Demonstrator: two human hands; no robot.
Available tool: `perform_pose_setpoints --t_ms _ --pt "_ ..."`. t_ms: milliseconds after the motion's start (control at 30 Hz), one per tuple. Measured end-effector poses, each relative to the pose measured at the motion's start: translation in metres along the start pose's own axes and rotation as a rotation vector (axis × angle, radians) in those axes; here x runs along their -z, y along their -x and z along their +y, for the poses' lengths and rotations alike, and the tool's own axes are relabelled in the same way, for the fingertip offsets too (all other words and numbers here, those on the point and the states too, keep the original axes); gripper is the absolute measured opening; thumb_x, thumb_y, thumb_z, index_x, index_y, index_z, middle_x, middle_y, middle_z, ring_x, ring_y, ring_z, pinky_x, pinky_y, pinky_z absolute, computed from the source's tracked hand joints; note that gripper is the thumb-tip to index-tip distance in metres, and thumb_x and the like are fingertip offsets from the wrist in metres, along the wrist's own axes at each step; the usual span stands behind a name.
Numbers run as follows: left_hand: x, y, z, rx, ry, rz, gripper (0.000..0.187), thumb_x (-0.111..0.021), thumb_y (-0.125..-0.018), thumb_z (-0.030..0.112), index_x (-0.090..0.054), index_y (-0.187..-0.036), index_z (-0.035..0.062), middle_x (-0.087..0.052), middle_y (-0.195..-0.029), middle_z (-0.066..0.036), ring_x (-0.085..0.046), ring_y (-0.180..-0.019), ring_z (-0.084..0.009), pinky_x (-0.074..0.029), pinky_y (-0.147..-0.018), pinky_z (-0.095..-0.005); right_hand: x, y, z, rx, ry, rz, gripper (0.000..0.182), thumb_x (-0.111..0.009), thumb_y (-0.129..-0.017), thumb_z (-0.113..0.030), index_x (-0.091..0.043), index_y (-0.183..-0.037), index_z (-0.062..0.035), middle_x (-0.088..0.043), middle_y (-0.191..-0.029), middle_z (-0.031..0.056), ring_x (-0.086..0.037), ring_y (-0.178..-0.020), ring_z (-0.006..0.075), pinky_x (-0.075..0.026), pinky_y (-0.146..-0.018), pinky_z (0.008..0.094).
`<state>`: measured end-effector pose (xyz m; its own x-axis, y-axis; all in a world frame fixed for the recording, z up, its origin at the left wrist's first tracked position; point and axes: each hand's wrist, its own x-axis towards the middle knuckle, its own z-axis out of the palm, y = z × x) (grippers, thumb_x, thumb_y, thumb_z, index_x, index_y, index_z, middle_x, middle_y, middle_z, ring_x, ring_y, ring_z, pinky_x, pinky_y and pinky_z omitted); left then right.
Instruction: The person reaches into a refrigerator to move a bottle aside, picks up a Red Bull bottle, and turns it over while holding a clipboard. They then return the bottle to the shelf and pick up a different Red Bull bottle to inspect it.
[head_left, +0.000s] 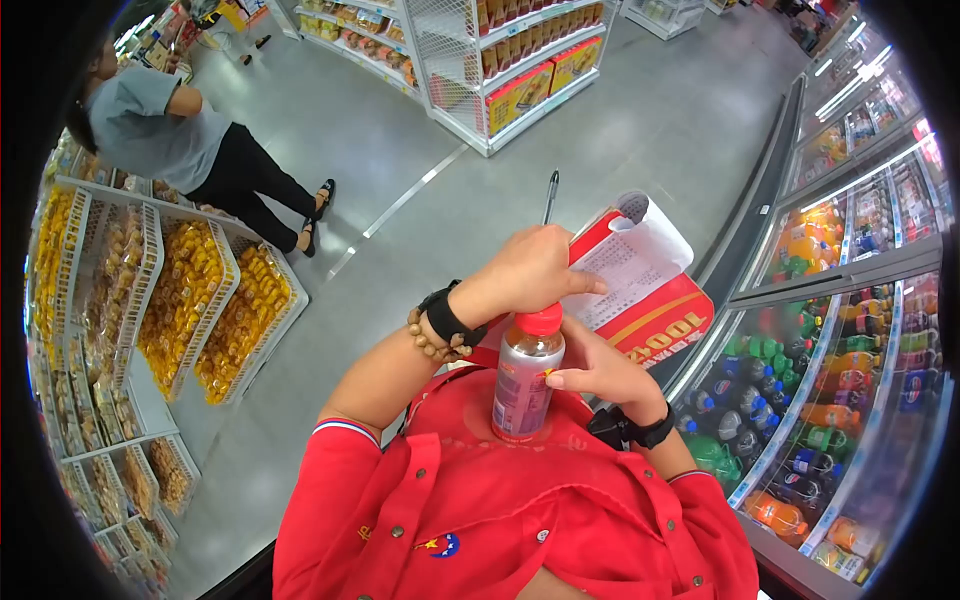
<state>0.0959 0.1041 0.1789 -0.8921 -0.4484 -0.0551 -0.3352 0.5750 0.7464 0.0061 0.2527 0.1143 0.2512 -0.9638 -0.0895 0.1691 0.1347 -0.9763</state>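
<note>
here's the red-capped plastic bottle with a purplish label, in front of the red buttoned shirt, the right hand wrapped around its side! just above the bottle, the left hand clutches a curling white printed paper over a red gold-striped card, with a slim dark-tipped pen poking up beyond that fist.

Bottle: purple-pink label, paler silvery shoulder;
Cap: plain bright red;
Paper: white, rows of dark print;
Card: red, golden-orange bands, pale lettering;
Pen: dark;
Sleeve: red, cuff edged in white and blue;
Badge: blue, red and yellow;
Beads: light brown;
Wristband: black;
Floor: grey, crossed by a pale stripe.
</note>
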Motion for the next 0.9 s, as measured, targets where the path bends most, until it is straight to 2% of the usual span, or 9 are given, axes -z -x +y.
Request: perform_pose_setpoints --t_ms 100,133,433,533,633,733,900 --pt "-0.001 0.003 0.004 -0.016 -0.018 0.037 0.040 -0.073 -0.070 0.032 -0.059 -0.064 -0.0049 -0.052 -0.054 -0.021 -0.049 -0.048 -0.0350 -0.041 -0.050 -0.0394 -0.015 0.007 -0.005 0.095 -0.074 0.168 0.066 -0.068 -0.078 -0.026 -0.034 -0.127 0.0025 -0.043 -0.127 0.0148 -0.039 -0.123 0.0233 -0.030 -0.103 0.0369" --pt "0.001 0.005 0.008 -0.028 -0.024 0.050 0.041 -0.073 -0.070 0.032 -0.058 -0.064 -0.0052 -0.053 -0.054 -0.022 -0.050 -0.049 -0.0358 -0.041 -0.050 -0.0398 -0.020 0.008 -0.007 0.070 -0.064 0.204 0.066 -0.070 -0.077 -0.023 -0.035 -0.126 0.0021 -0.045 -0.125 0.0139 -0.041 -0.122 0.0234 -0.032 -0.102 0.0368" --pt "0.005 0.007 0.013 0.022 -0.030 0.052 0.045 -0.073 -0.069 0.034 -0.056 -0.061 -0.0066 -0.053 -0.056 -0.025 -0.053 -0.053 -0.0396 -0.042 -0.052 -0.0422 -0.004 0.004 -0.009 0.013 -0.177 0.040 0.065 -0.069 -0.076 -0.013 -0.035 -0.129 -0.0002 -0.045 -0.125 0.0120 -0.044 -0.118 0.0211 -0.038 -0.098 0.0374" --pt "0.003 0.008 0.013 0.023 -0.039 0.069 0.045 -0.073 -0.070 0.034 -0.056 -0.061 -0.0065 -0.053 -0.057 -0.025 -0.054 -0.055 -0.0400 -0.042 -0.052 -0.0423 -0.004 0.004 -0.011 0.036 -0.113 0.015 0.061 -0.066 -0.079 -0.016 -0.035 -0.129 0.0002 -0.045 -0.126 0.0116 -0.044 -0.118 0.0214 -0.038 -0.098 0.0373" --pt "0.000 0.007 0.010 0.011 -0.049 0.086 0.044 -0.073 -0.070 0.034 -0.056 -0.061 -0.0061 -0.053 -0.057 -0.025 -0.054 -0.056 -0.0403 -0.043 -0.053 -0.0424 -0.013 0.003 -0.019 0.028 -0.141 0.094 0.056 -0.061 -0.082 -0.021 -0.036 -0.127 0.0007 -0.046 -0.124 0.0127 -0.045 -0.116 0.0221 -0.038 -0.096 0.0365" --pt "-0.001 0.008 0.012 0.012 -0.047 0.097 0.043 -0.072 -0.070 0.033 -0.056 -0.061 -0.0059 -0.053 -0.057 -0.025 -0.054 -0.056 -0.0405 -0.043 -0.054 -0.0425 -0.026 0.000 -0.022 0.073 0.129 0.225 0.052 -0.056 -0.085 -0.026 -0.038 -0.124 0.0013 -0.050 -0.118 0.0151 -0.049 -0.112 0.0231 -0.039 -0.093 0.0359" --pt "0.001 0.010 0.016 0.018 -0.056 0.105 0.041 -0.072 -0.070 0.031 -0.057 -0.061 -0.0057 -0.053 -0.057 -0.025 -0.054 -0.056 -0.0402 -0.043 -0.054 -0.0425 -0.030 -0.003 -0.021 0.009 0.129 0.272 0.047 -0.052 -0.085 -0.026 -0.040 -0.121 0.0016 -0.053 -0.111 0.0175 -0.052 -0.107 0.0244 -0.039 -0.090 0.0356"
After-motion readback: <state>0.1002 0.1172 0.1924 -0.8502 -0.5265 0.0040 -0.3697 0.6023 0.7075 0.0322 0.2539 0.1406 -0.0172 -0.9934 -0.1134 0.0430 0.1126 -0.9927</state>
